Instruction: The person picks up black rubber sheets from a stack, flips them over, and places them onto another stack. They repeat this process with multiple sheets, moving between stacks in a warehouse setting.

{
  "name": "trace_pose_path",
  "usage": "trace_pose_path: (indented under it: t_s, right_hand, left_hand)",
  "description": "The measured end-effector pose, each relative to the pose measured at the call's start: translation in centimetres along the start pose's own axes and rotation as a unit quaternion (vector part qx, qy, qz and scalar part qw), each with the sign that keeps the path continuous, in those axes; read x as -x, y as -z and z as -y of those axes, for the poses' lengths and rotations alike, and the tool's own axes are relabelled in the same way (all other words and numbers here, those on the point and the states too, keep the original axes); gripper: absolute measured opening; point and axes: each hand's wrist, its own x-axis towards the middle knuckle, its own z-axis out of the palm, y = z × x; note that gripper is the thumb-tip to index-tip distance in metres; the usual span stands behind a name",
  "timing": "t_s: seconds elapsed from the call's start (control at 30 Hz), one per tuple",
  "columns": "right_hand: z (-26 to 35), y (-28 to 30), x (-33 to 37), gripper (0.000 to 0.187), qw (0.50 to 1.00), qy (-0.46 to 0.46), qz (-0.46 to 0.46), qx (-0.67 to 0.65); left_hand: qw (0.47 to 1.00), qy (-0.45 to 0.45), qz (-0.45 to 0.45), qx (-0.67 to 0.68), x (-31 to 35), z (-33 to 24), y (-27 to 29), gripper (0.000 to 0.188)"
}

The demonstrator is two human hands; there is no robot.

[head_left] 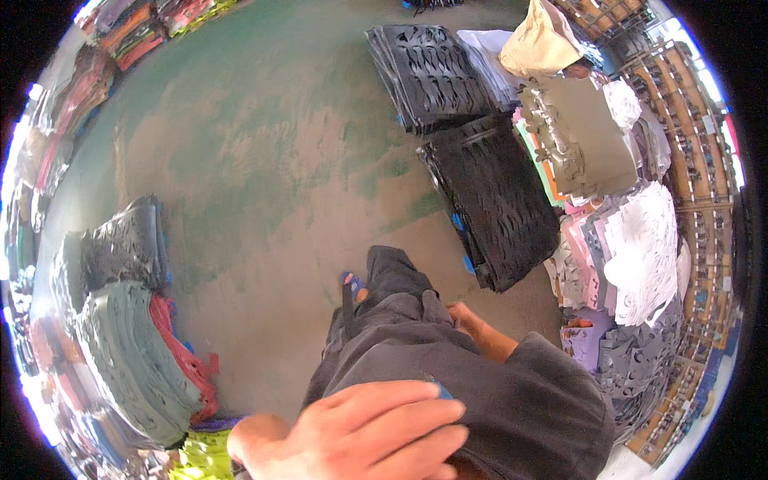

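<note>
My left hand is raised close in front of my dark shirt, its back showing and its fingers stretched out to the right. A small blue patch shows just behind the index fingertip; whether it is touched or part of the clothing, I cannot make out. My right arm hangs from a dark sleeve, and my right hand rests beside my dark trousers near the thigh. Its fingers are mostly hidden behind the clothing. A foot in a blue sandal stands on the floor.
On the right lie stacks of black cut-out sheets, an olive sheet pile, white sheets and a tan bag. Wooden racks stand beyond. Grey-green stacks and red scraps line the left of the worn green floor.
</note>
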Motion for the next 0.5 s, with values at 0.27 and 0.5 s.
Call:
trace_pose_path:
  t_s: [0.27, 0.5]
  right_hand:
    - [21.3, -3.5, -7.8, 0.018, 0.938, 0.226, 0.145, 0.221]
    - [52.6, 1.2, -16.4, 0.015, 0.969, 0.093, 0.223, 0.057]
  left_hand:
    - [0.939, 0.127, -0.005, 0.319, 0.2, 9.2, 20.3, 0.036]
    - [0.987, 0.008, -0.135, 0.09, -4.6, 11.8, 31.7, 0.06]
